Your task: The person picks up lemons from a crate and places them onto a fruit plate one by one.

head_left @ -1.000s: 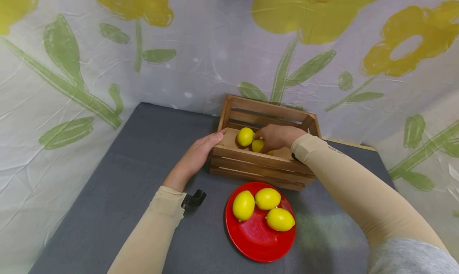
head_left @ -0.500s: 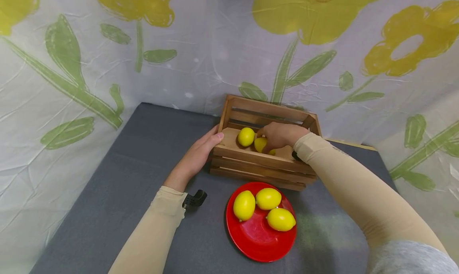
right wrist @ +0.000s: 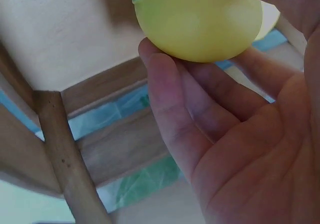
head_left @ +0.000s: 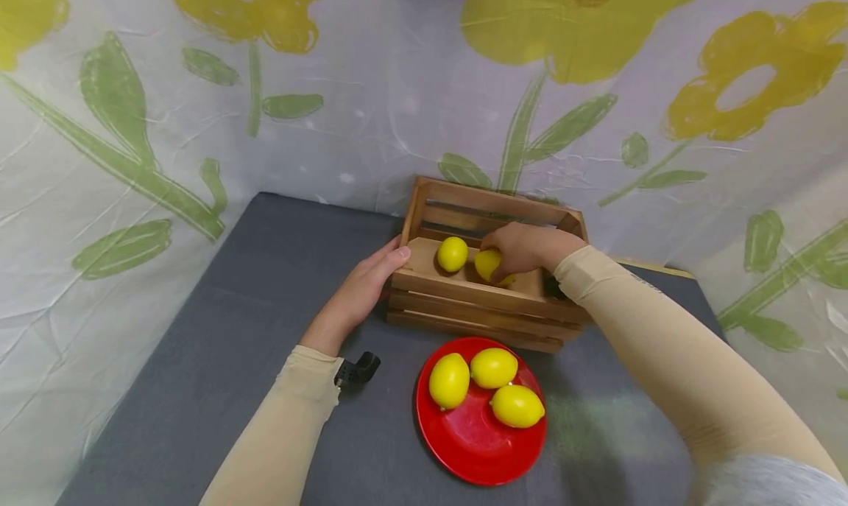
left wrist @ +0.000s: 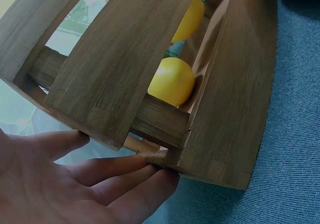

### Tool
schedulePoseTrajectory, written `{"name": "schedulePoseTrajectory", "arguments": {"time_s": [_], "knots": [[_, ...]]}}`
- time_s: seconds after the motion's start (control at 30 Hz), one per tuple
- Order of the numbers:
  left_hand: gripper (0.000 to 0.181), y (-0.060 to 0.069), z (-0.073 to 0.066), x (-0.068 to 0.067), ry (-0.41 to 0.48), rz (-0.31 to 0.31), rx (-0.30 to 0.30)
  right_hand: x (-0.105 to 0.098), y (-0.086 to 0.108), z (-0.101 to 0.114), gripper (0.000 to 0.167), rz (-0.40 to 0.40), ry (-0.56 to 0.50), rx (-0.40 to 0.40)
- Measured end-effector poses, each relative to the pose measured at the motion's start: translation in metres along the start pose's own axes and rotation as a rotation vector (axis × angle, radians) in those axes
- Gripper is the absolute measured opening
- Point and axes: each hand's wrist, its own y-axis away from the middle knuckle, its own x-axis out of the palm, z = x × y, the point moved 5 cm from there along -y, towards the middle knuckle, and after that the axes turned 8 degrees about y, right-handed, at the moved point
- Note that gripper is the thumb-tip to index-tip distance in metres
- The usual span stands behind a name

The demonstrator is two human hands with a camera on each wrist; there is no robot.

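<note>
A slatted wooden crate (head_left: 477, 296) stands near the back of the table. Inside it, my right hand (head_left: 530, 247) holds a lemon (head_left: 489, 264) between thumb and fingers; the right wrist view shows the fingers under that lemon (right wrist: 200, 26). Another lemon (head_left: 453, 255) lies to its left on the crate's floor. My left hand (head_left: 358, 289) rests against the crate's left end, its thumb by the top edge. In the left wrist view, the extended fingers of the left hand (left wrist: 105, 184) touch the end of the crate (left wrist: 120, 68).
In front of the crate a red plate (head_left: 477, 458) bears three lemons, one of them a lemon (head_left: 449, 381) at the left. The dark grey table (head_left: 265, 285) meets a flower-patterned cloth (head_left: 371, 108) behind the crate.
My right hand has shifted a little to the right inside the crate, and the lemon in it has come away from its neighbour. My left hand keeps its place at the crate's end.
</note>
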Motion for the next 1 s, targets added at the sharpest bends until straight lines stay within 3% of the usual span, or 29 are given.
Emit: {"name": "schedulePoseTrajectory", "arguments": {"time_s": [0.33, 0.63, 1.0], "knots": [[0.079, -0.001, -0.003, -0.002, -0.021, -0.003, -0.002, -0.019, 0.037, 0.001, 0.056, -0.082, -0.042, -0.005], [0.079, -0.002, 0.000, -0.002, -0.022, 0.001, -0.001, -0.035, 0.088, 0.007, 0.054, -0.260, 0.024, -0.022], [0.078, -0.002, -0.002, -0.012, -0.012, -0.006, 0.007, -0.046, 0.146, 0.028, 0.058, -0.310, 0.004, -0.011]]}}
